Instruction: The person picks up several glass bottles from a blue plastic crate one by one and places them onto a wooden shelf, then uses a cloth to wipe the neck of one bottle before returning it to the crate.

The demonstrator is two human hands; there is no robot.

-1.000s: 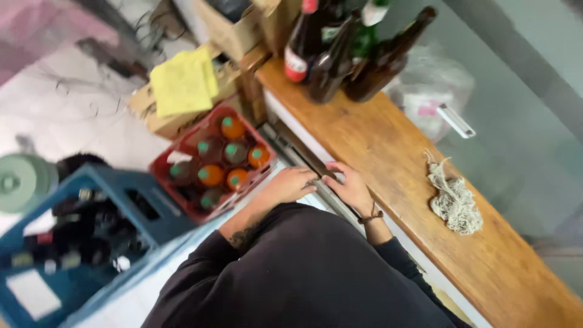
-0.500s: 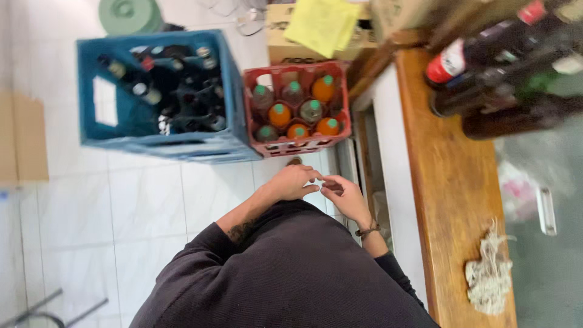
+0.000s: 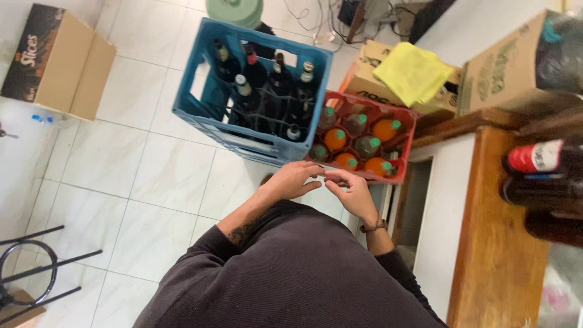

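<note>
While both hands [image 3: 325, 185] meet, red crate [image 3: 405, 130] (green-capped bottles) lies beyond.

Two hands: left [image 3: 296, 180], right [image 3: 351, 193], fingertips together. Two crates: blue crate [image 3: 200, 112], red crate [image 3: 405, 127]. Dark bottles [image 3: 278, 76] in blue crate: about six, some hidden by dividers. Capped bottles [image 3: 386, 129] in red crate: seven visible, four orange, three darker. Three bottles [image 3: 540, 158] lying on counter [image 3: 495, 255]. Three cardboard boxes [image 3: 57, 61]. One yellow cloth [image 3: 412, 73].

Dark bottles [image 3: 546, 182] cut off; stool [image 3: 30, 267] cropped.
</note>
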